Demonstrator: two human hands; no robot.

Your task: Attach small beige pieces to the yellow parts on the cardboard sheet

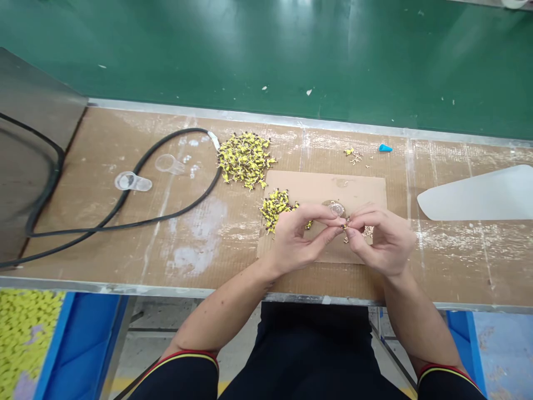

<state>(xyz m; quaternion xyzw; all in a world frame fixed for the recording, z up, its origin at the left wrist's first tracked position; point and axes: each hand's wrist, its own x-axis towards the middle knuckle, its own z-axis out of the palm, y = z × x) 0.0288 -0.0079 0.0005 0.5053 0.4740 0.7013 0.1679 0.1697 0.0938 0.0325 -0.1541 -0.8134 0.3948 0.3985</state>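
Below, a bin [89,333] holds yellow pieces [25,328] (both grips [296,239] [383,239] pinch a part [345,226]).

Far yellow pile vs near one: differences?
Size: the far pile is larger, the near pile smaller.
Place: the far pile sits beside the black cable; the near pile, mostly on the cardboard sheet, by the left hand.
Both mix yellow and dark colours.

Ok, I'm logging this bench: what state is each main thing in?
Bare left hand, fingertips pinched
Bare right hand, fingertips pinched
Tiny yellowish piece, pinched by both hands
Long black cable, looped
Small yellow-black pieces, heaped
Small blue cone, lying sideways
Tan rectangular cardboard sheet, lying flat
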